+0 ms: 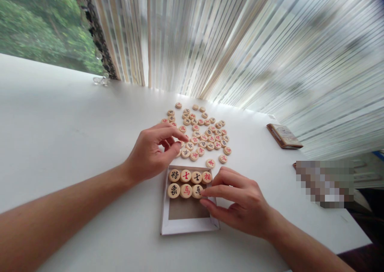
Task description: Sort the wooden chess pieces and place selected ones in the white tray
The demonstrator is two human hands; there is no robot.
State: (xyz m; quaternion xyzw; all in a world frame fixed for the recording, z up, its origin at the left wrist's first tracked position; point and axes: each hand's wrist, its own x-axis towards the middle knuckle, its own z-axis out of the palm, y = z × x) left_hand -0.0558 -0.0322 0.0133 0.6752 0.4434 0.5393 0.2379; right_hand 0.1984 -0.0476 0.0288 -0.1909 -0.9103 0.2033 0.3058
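A shallow white box [192, 226] holds Chinese chess pieces in two rows: a full upper row and a lower row ending in a black horse piece [197, 191]. My right hand [237, 200] reaches over the box's right wall, thumb and fingers pinched at that horse piece's right edge. Beyond the box lies a loose spread of round wooden pieces [203, 144] with red or black characters. Over the near left side of this spread is my left hand [153, 150], its thumb and index fingertips slightly apart. Its fingers partly hide pieces underneath.
Everything rests on a white table [90, 144]. A brown case-like object [284, 136] lies at the right, with a blurred-out item [327, 184] nearer the edge. String curtains [186, 36] hang along the far side, and a small clear object [101, 80] sits by the window.
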